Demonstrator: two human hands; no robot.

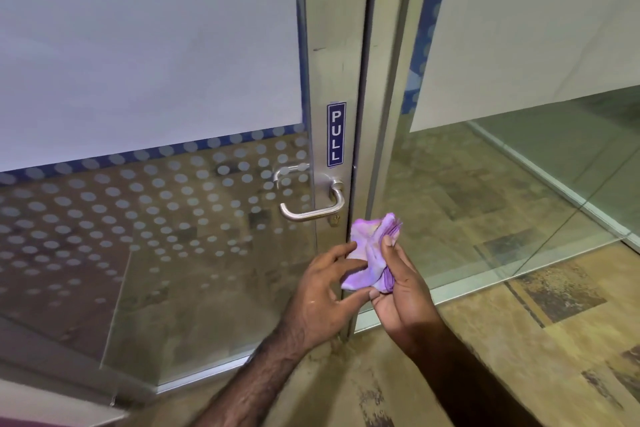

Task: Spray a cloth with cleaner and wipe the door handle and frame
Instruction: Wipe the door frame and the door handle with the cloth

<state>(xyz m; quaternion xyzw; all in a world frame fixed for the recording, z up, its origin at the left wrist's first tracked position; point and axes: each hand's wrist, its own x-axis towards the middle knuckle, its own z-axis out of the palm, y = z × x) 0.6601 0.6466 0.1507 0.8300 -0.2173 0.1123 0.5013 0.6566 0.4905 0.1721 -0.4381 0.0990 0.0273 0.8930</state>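
A bunched purple cloth (372,253) is held in front of the door, just below and right of the metal lever handle (311,210). My right hand (401,298) grips the cloth from the right, thumb over its folds. My left hand (323,295) touches the cloth's left side with fingers and thumb spread around it. The handle sits on the aluminium door frame (332,45), under a blue PULL sticker (336,133). No cleaner bottle is in view.
The glass door (156,218) on the left carries frosted film and a dot pattern; a second handle (289,172) shows through it. A fixed glass panel (485,201) stands to the right. Tiled floor (519,340) lies below.
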